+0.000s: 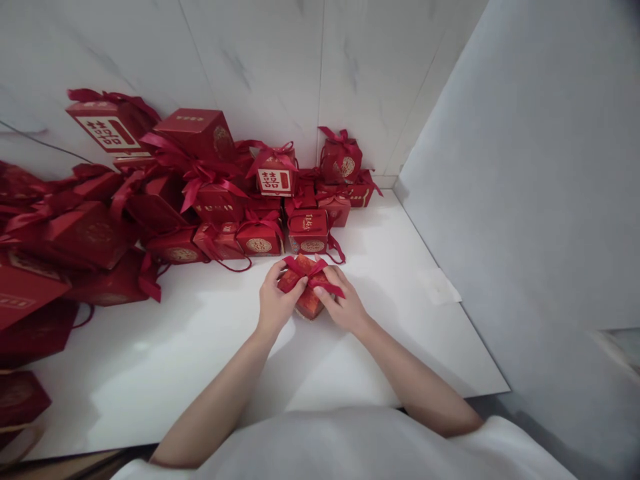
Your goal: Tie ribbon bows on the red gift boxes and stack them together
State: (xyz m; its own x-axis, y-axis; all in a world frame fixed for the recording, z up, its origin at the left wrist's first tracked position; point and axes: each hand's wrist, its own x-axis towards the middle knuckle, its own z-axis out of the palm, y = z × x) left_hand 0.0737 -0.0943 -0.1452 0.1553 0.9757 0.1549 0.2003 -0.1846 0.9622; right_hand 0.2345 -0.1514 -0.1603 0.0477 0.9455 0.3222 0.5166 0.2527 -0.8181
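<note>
A small red gift box with a dark red ribbon bow on top sits on the white table between my hands. My left hand curls around the box's left side, its thumb pressed at the middle of the bow and its fingers at the left loop. From the other side, my right hand pinches the bow's right part, with a ribbon tail lying across its thumb and fingers. The undersides of my fingers are partly hidden. Just beyond the hands stands another red box with a cord handle.
Many more red boxes with ribbons, such as a large one on top, are piled along the marbled wall at the back and left. A grey panel borders the white table on the right, near a whitish piece.
</note>
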